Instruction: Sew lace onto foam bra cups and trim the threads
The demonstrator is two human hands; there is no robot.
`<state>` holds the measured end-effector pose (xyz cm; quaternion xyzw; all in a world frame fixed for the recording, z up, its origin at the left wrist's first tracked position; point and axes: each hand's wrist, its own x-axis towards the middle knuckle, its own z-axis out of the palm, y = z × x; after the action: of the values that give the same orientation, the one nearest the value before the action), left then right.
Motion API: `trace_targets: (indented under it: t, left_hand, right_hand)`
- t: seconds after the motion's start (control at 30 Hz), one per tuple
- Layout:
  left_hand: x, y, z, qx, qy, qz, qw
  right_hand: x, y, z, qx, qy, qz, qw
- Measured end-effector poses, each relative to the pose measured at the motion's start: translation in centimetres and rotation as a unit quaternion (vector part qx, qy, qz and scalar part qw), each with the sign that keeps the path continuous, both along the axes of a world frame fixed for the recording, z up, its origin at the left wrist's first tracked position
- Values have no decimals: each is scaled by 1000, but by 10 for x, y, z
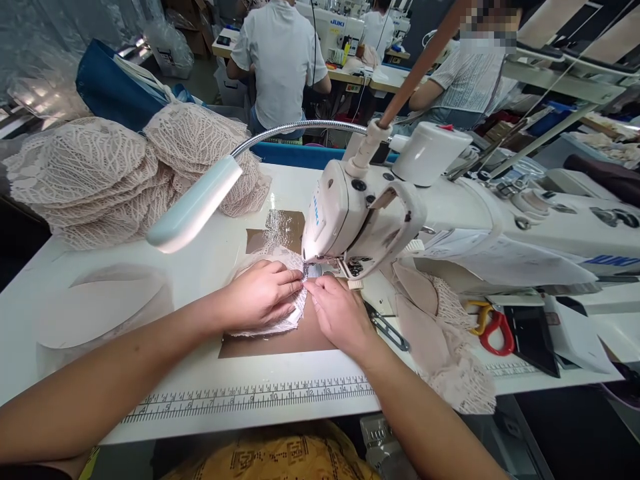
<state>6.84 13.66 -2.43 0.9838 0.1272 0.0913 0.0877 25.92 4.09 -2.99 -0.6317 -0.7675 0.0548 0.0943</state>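
One pale, webbed lace point(295, 321) lies within tabletop point(200, 370) edges. Flat left hand point(260, 293) presses it; half-curled right hand point(340, 312) touches, hold unclear.

JUKI appears twice on the near machine point(450, 203) and once on a rear machine point(325, 28); the ruler point(250, 398) on the desk point(195, 363) bears numerals including 10 and 12.

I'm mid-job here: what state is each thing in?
Lace piece: under the left hand, partly covered
Left hand: fingers extended, pressing down
Right hand: fingertips at the lace piece's edge
Machine: running or stopped, unclear
Lamp: bent low
Lace stacks: piled
Scissors: lying down, blades hidden
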Motion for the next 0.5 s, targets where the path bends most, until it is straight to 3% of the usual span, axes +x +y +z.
trace_targets:
  t: [0.5]
  left_hand:
    - [6,7,-9,38,-26,-8,999]
  right_hand:
    - [-1,3,-8,17,-22,-12,1000]
